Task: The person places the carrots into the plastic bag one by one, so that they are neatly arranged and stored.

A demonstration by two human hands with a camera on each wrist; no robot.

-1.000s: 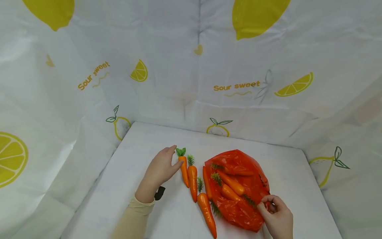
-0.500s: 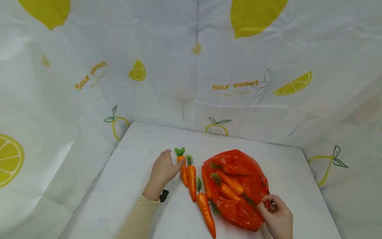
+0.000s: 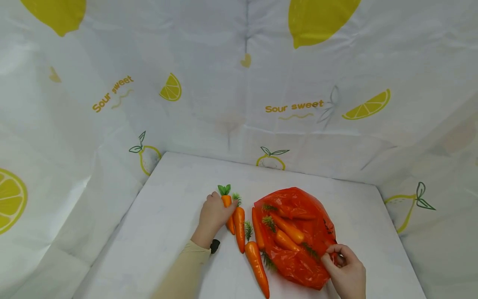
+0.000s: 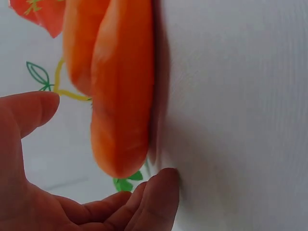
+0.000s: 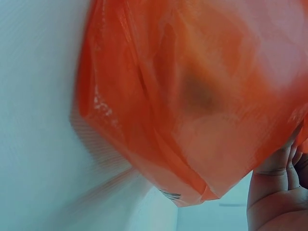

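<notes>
The left hand (image 3: 215, 214) hides part of the leftmost carrot (image 3: 226, 201), lying on the white table (image 3: 168, 178); thumb and fingers are spread on either side of it, and whether any fingertip touches is hard to tell. The right hand (image 3: 345, 270) pinches the red bag's edge (image 3: 326, 254) between thumb and forefinger; its other fingers are partly hidden, the wrist cut off below. Carrots (image 3: 287, 227) inside the bag are half covered, and a dark patch there is blurred in the right wrist view. A middle carrot (image 3: 240, 230) and a lower carrot (image 3: 257, 265) lie between left hand and bag.
</notes>
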